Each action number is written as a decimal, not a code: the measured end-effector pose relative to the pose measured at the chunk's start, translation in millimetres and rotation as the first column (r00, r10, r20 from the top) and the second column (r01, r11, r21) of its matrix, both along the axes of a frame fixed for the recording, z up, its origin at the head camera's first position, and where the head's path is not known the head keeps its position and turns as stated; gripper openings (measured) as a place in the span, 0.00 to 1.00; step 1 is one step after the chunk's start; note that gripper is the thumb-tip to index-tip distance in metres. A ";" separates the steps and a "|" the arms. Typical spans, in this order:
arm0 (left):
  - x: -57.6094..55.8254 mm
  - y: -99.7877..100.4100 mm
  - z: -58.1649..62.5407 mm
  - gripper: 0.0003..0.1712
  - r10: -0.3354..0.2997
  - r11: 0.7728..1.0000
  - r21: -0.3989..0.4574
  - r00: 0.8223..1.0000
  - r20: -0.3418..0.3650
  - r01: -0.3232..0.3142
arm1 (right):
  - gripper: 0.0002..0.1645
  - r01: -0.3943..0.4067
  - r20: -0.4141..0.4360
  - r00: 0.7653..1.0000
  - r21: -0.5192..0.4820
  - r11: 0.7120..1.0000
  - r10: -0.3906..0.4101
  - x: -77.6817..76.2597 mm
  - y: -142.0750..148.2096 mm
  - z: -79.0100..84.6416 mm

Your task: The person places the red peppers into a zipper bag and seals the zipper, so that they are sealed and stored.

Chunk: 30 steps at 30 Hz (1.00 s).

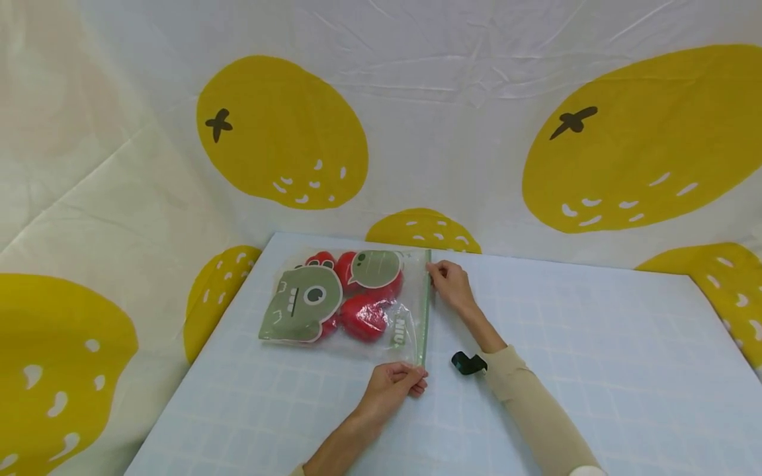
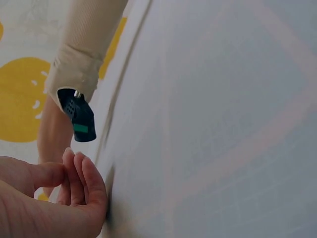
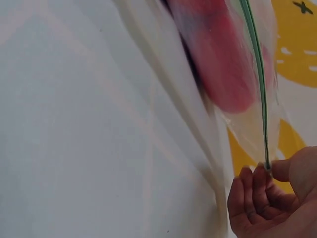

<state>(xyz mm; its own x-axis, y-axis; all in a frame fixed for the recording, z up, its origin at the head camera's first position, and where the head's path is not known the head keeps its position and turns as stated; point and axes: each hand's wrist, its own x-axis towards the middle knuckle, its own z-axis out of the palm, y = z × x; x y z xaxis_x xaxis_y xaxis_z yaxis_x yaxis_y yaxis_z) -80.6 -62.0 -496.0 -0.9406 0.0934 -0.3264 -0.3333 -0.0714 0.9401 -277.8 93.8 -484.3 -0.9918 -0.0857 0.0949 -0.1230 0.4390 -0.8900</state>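
A clear zip bag (image 1: 333,347) with a green cartoon monster print lies flat on the table. Inside it are rounded red things (image 1: 364,317), glossy and partly covered by the print. A green zip strip (image 1: 426,311) runs along the bag's right edge. My left hand (image 1: 389,391) pinches the near end of that strip between thumb and fingers. At the far end, my right hand (image 1: 452,284) pinches the strip's corner, and the right wrist view shows the green strip (image 3: 261,84) leading into its fingertips. The left wrist view shows my left hand (image 2: 74,198) but not the bag.
The table (image 1: 571,370) has a pale blue checked cover. A dark wrist camera (image 1: 468,363) sticks out from the right sleeve. Behind and beside the table hangs a white cloth (image 1: 440,152) with large yellow fruit shapes.
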 end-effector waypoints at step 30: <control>6.3 7.0 4.7 0.11 0.016 0.992 -0.123 1.000 -0.013 -0.017 | 0.23 -0.006 0.021 1.000 0.064 0.998 0.005 -33.7 13.4 -3.2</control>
<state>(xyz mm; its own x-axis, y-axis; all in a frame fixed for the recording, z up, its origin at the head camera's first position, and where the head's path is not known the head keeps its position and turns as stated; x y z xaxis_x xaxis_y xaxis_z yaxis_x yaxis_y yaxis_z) -74.3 -55.0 -491.3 -0.9457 0.0375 -0.3229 -0.3215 0.0397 0.9461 -311.5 107.2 -487.5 -0.9930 -0.0962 0.0679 -0.1069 0.4949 -0.8624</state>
